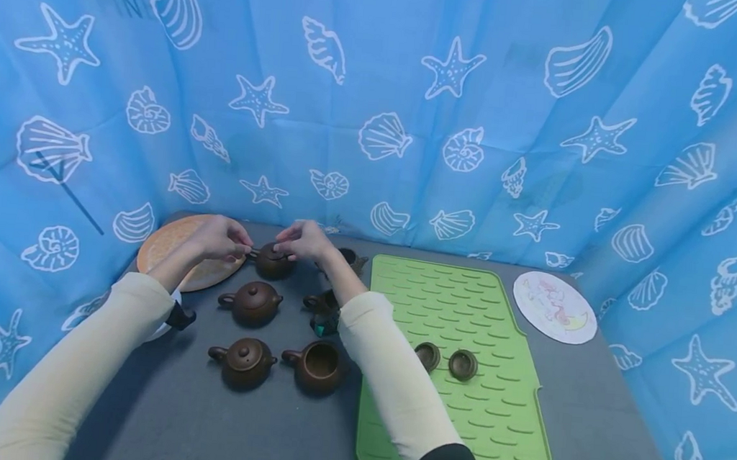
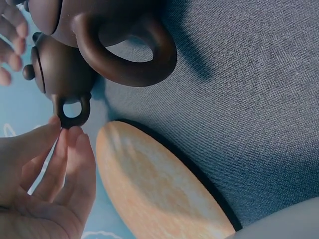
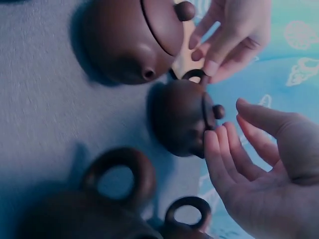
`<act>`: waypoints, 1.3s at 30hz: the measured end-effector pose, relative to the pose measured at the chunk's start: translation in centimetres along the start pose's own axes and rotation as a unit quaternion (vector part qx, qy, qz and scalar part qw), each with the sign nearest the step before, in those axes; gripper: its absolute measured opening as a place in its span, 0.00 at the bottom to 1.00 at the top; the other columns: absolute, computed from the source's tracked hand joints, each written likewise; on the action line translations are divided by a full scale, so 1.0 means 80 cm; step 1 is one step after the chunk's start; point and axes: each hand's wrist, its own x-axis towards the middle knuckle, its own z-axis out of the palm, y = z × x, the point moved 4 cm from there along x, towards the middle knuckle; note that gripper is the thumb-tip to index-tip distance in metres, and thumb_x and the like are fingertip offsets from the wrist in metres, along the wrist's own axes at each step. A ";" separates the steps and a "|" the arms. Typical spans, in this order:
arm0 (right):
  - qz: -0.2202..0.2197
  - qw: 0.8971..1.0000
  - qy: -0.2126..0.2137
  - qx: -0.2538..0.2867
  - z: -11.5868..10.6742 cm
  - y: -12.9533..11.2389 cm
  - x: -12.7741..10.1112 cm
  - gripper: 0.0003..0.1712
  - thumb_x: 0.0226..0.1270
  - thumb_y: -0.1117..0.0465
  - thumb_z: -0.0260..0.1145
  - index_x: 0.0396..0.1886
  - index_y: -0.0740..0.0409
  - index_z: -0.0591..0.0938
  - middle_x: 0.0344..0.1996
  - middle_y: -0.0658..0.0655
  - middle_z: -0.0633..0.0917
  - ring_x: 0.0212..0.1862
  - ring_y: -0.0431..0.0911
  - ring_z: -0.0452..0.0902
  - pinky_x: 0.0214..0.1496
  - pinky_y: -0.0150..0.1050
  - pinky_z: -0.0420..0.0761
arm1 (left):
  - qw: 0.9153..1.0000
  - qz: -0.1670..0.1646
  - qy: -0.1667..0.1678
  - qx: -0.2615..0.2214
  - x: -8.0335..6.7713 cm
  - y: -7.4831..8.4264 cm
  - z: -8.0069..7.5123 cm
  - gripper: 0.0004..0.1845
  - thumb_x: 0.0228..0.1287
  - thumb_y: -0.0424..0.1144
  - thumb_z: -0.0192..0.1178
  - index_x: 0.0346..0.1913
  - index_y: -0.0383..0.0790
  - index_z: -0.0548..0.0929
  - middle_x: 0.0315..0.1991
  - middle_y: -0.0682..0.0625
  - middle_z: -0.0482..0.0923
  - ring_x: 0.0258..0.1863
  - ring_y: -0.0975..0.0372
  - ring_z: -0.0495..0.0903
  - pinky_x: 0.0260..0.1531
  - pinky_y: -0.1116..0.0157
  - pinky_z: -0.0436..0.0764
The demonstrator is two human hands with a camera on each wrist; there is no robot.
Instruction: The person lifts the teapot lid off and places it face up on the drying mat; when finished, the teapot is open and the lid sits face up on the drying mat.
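My left hand pinches the ring handle of a small brown clay teapot at the back left of the table. That teapot has its lid on, with a round knob on top. Across from it, my right hand has its fingers loosely bent, fingertips right at the spout side, thumb apart from the knob. A second lidded teapot stands just nearer, and a third nearer still. To the right is a lidless teapot with its dark inside showing.
More brown pots are partly hidden by my right arm. Two small brown lids lie on a green mat. An orange round board lies at the left, a white printed disc at the right. A blue curtain hangs behind.
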 end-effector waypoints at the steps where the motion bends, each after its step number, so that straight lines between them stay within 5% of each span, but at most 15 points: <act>1: 0.005 1.000 0.011 -0.004 0.003 0.002 0.001 0.17 0.79 0.66 0.68 0.61 0.70 0.84 0.59 0.69 0.88 0.60 0.61 0.87 0.67 0.56 0.87 | 1.000 0.000 0.000 -0.002 0.000 0.001 0.000 0.11 0.79 0.34 0.63 0.55 0.31 0.88 0.52 0.32 0.88 0.50 0.45 0.89 0.48 0.54 0.92; 11: 0.018 0.993 0.084 -0.074 0.018 0.007 0.003 0.09 0.78 0.64 0.70 0.51 0.62 0.90 0.49 0.63 0.92 0.42 0.52 0.89 0.49 0.43 0.91 | 1.000 0.006 -0.003 -0.009 -0.002 0.005 0.001 0.11 0.80 0.34 0.62 0.55 0.29 0.88 0.52 0.32 0.88 0.50 0.45 0.89 0.47 0.55 0.92; 16: 0.021 0.989 0.097 -0.108 0.021 0.007 0.003 0.07 0.78 0.63 0.71 0.49 0.60 0.91 0.42 0.58 0.91 0.37 0.43 0.82 0.37 0.32 0.80 | 1.000 0.009 -0.003 -0.007 -0.002 0.006 0.003 0.11 0.80 0.34 0.63 0.54 0.29 0.88 0.51 0.32 0.88 0.49 0.46 0.89 0.46 0.56 0.92; 22: 0.012 0.981 0.110 -0.159 0.023 0.002 0.004 0.06 0.78 0.61 0.71 0.47 0.58 0.91 0.32 0.50 0.83 0.34 0.40 0.76 0.36 0.31 0.74 | 1.000 0.012 0.005 -0.004 -0.002 0.007 0.004 0.11 0.79 0.33 0.63 0.54 0.30 0.88 0.50 0.32 0.88 0.48 0.47 0.89 0.45 0.56 0.91; 30: -0.024 0.987 0.090 -0.132 0.011 -0.015 -0.003 0.09 0.80 0.60 0.70 0.49 0.59 0.91 0.49 0.59 0.91 0.45 0.46 0.84 0.42 0.34 0.80 | 1.000 0.013 0.002 -0.004 -0.002 0.003 0.004 0.10 0.79 0.32 0.62 0.53 0.29 0.88 0.50 0.32 0.88 0.49 0.47 0.89 0.45 0.55 0.92; 36: -0.039 0.995 0.051 -0.080 -0.016 -0.032 -0.020 0.13 0.82 0.59 0.67 0.56 0.62 0.87 0.62 0.65 0.86 0.55 0.59 0.89 0.45 0.38 0.89 | 1.000 0.006 0.010 -0.010 0.000 -0.001 0.003 0.10 0.78 0.31 0.63 0.53 0.30 0.89 0.50 0.32 0.88 0.47 0.48 0.88 0.43 0.57 0.91; 39: -0.051 0.996 0.037 -0.069 -0.034 -0.037 -0.030 0.14 0.83 0.59 0.66 0.58 0.63 0.86 0.62 0.65 0.86 0.55 0.58 0.88 0.46 0.37 0.90 | 1.000 0.006 0.015 -0.010 0.000 -0.002 0.002 0.09 0.78 0.31 0.63 0.53 0.30 0.89 0.50 0.32 0.88 0.46 0.49 0.88 0.42 0.58 0.91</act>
